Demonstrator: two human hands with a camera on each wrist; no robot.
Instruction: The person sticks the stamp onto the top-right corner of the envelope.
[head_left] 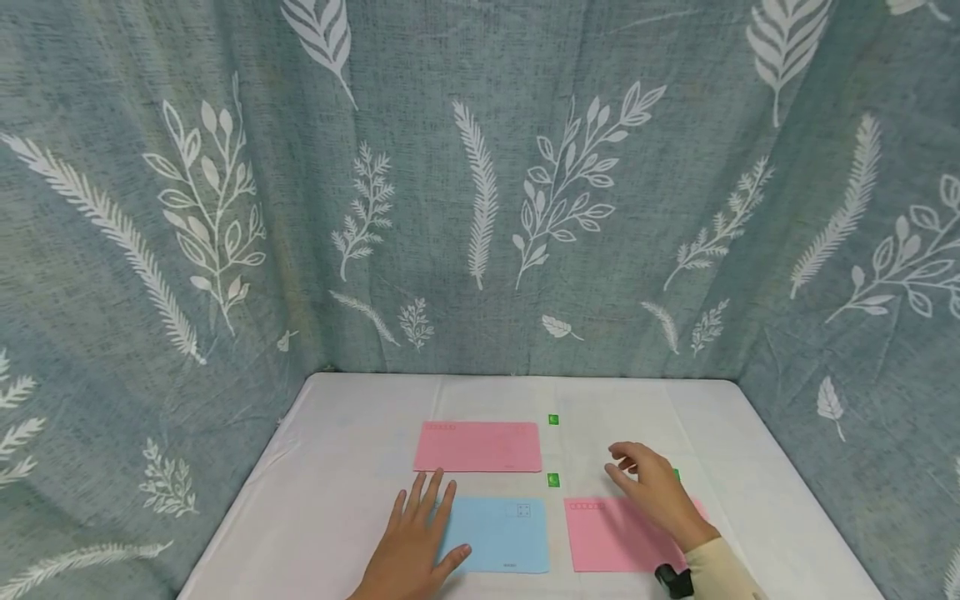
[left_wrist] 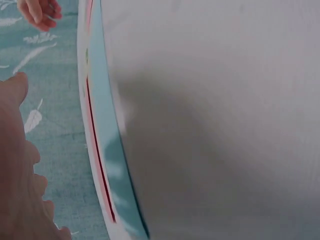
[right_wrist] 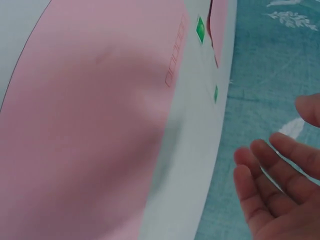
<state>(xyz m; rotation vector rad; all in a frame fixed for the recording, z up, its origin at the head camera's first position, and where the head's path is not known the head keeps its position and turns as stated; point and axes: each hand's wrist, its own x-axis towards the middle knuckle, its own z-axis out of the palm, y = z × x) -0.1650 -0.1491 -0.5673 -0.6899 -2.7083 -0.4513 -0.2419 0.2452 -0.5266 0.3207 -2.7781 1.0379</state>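
A light blue envelope (head_left: 502, 537) lies flat at the front middle of the white table. My left hand (head_left: 415, 537), fingers straight and spread, overlaps its left edge in the head view; the left wrist view shows that hand raised, with its shadow below. Over the pink envelope (head_left: 603, 542) at the right hovers my right hand (head_left: 651, 490), its fingers loosely bent and holding nothing. Part of that envelope is hidden by the hand and sleeve. Farther back, another pink envelope (head_left: 480, 447) lies behind the blue one. In the right wrist view the fingers (right_wrist: 272, 200) are apart from the paper.
Two small green stickers, one far (head_left: 553, 420) and one nearer (head_left: 553, 480), mark the white table (head_left: 360, 417). A third green sticker (head_left: 677, 474) peeks out beside my right hand. A leaf-patterned curtain (head_left: 450, 208) hangs around the table's back and sides.
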